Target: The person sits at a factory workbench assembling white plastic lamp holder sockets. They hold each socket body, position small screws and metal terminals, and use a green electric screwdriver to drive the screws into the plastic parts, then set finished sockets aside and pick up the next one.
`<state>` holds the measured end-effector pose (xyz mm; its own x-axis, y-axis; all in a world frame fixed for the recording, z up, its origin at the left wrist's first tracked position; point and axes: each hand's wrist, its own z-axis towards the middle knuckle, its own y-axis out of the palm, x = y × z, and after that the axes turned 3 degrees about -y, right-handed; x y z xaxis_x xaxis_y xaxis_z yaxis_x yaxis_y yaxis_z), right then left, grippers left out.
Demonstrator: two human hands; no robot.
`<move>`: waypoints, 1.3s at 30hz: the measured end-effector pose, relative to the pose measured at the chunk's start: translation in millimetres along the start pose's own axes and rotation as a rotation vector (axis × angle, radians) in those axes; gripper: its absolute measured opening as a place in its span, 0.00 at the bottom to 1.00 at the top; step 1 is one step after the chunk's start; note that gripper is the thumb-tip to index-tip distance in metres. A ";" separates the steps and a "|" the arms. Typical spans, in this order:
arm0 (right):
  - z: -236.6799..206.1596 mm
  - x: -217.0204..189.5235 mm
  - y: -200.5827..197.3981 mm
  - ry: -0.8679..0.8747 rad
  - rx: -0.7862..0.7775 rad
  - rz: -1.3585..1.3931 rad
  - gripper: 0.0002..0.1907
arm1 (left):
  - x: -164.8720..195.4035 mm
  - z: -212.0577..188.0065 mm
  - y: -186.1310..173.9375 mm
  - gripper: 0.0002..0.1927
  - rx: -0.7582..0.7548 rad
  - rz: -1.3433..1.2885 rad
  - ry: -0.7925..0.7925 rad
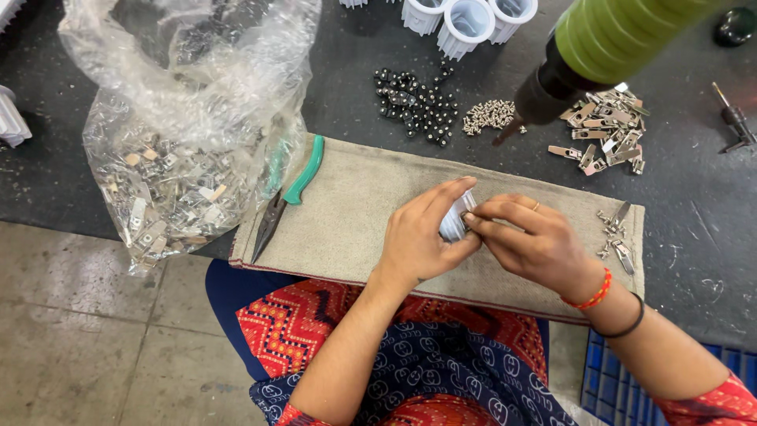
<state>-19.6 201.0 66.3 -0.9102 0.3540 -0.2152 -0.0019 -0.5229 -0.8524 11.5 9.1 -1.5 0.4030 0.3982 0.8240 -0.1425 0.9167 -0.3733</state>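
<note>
Both hands, left [418,237] and right [528,244], clamped on white housing [456,225]; clip being fitted; clips [603,130], screws [489,116] unused.

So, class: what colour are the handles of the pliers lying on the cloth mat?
Green, on the pliers; the head view shows them best.

Seen over a tan cloth pad [355,213]: left hand [418,237] cupped around a small white ribbed part [455,223], right hand [532,244] pinching at its rim. Lay on the pad's left end, green-handled pliers [288,197]. Slumped left of the pad, a clear bag of metal clips [177,158]. Scattered beyond the pad, black beads [414,106], screws [487,116], loose clips [603,126]. Hung above the pad's far edge, a green power screwdriver [591,51].
</note>
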 end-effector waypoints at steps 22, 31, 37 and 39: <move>7.9 0.4 -67.5 0.287 0.604 0.011 0.10 | 8.6 -3.6 7.7 0.30 0.115 0.051 -0.007; 80.8 16.5 -95.2 0.311 0.541 0.882 0.09 | 9.1 -4.5 9.4 0.30 0.114 0.057 -0.011; 42.7 -20.5 -55.8 0.407 0.827 0.968 0.09 | 8.5 -3.4 8.5 0.31 0.116 0.070 0.000; 33.1 -21.3 -41.3 0.407 0.902 0.993 0.10 | 8.4 -3.6 8.6 0.31 0.113 0.062 -0.004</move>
<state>-13.9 189.4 121.8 -0.5069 -0.3367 -0.7935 0.1600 -0.9413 0.2972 16.9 20.2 0.7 0.3864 0.4543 0.8027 -0.2680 0.8880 -0.3736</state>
